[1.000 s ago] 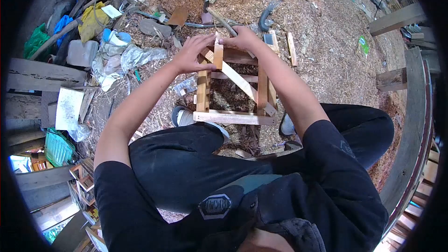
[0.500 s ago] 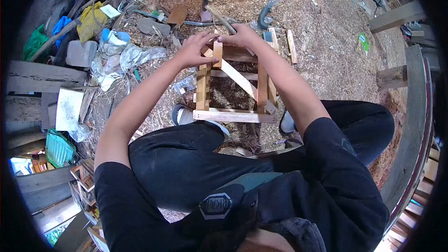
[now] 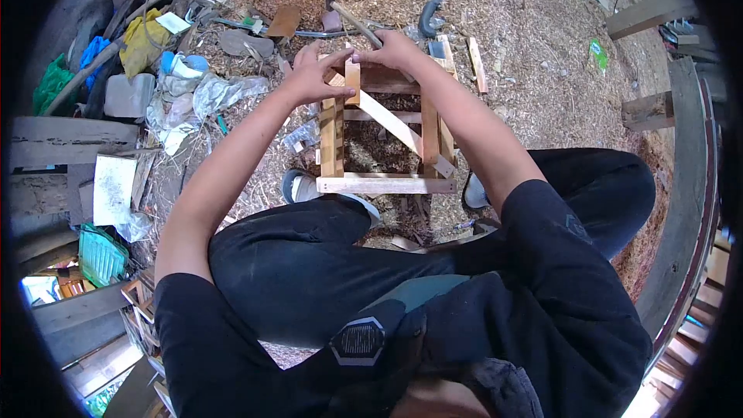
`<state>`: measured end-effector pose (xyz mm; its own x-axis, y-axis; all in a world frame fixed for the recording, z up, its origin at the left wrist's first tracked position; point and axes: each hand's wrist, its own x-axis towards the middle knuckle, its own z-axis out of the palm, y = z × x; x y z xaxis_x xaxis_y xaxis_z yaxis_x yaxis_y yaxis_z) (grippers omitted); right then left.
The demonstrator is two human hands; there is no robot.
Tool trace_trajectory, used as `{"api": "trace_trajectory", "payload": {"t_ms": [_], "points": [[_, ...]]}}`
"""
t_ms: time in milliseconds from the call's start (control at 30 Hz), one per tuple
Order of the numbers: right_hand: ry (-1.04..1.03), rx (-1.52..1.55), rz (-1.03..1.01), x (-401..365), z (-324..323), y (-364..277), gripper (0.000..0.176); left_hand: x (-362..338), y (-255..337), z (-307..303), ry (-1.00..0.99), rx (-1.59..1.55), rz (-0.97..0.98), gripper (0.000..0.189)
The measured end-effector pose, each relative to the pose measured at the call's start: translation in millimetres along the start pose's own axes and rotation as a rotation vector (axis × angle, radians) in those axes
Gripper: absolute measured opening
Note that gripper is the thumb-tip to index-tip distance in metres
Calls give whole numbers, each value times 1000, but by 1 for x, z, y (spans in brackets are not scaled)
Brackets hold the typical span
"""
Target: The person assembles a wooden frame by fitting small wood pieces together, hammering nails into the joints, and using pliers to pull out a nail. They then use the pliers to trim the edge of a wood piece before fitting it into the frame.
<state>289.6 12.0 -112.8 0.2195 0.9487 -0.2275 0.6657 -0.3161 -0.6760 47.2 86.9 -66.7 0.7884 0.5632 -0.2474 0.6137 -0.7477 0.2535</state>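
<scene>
A rectangular wooden frame (image 3: 387, 185) stands on the ground between my feet, with a pale diagonal slat (image 3: 395, 125) across it. My left hand (image 3: 313, 77) is at the frame's far left corner, its thumb and fingers closed around a short upright wooden block (image 3: 352, 85). Close beside it, my right hand (image 3: 393, 54) grips a hammer (image 3: 357, 25) by its handle, the head pointing away from me to the upper left. The right fingertips come near the block's top end; whether they pinch something small there, I cannot make out.
Wood shavings cover the ground. Loose wooden strips (image 3: 477, 66) and a dark curved tube (image 3: 427, 17) lie beyond the frame. Plastic bags (image 3: 224, 97), a yellow bag (image 3: 145, 42) and scraps are heaped at left. Wooden beams (image 3: 650, 111) edge the right side.
The view has shifted slightly, so the frame and hands appear a little farther left and up. My left fingers have lifted and spread somewhat; the hammer stays in my right hand.
</scene>
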Motion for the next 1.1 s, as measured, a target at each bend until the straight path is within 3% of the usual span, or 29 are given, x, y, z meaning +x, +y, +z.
{"api": "trace_trajectory", "payload": {"t_ms": [200, 267, 300, 400, 467, 533, 600, 667, 1100], "points": [[65, -20, -40, -9, -4, -6, 88, -5, 8, -10, -32, 68, -44, 104], [44, 89, 3, -15, -10, -11, 82, -7, 10, -14, -41, 79, -46, 105], [91, 143, -10, -18, -13, -16, 66, -7, 11, -16, -27, 79, -50, 105], [168, 242, -15, -30, -40, -22, 52, -9, 12, -18, -42, 72, -50, 105], [206, 365, -109, -47, -55, -31, 46, -9, 13, -18, -42, 52, -57, 106], [197, 541, 120, -89, -74, -60, 43, -6, 8, -15, -49, 12, -81, 106], [287, 384, 146, -137, -57, -60, 39, -4, 8, -17, -39, -3, -61, 107], [247, 240, 30, -162, -46, -40, 35, -3, 10, -17, -20, 1, -59, 108], [207, 204, 104, -201, 3, -33, 33, -3, 3, -7, -24, 21, -74, 114]]}}
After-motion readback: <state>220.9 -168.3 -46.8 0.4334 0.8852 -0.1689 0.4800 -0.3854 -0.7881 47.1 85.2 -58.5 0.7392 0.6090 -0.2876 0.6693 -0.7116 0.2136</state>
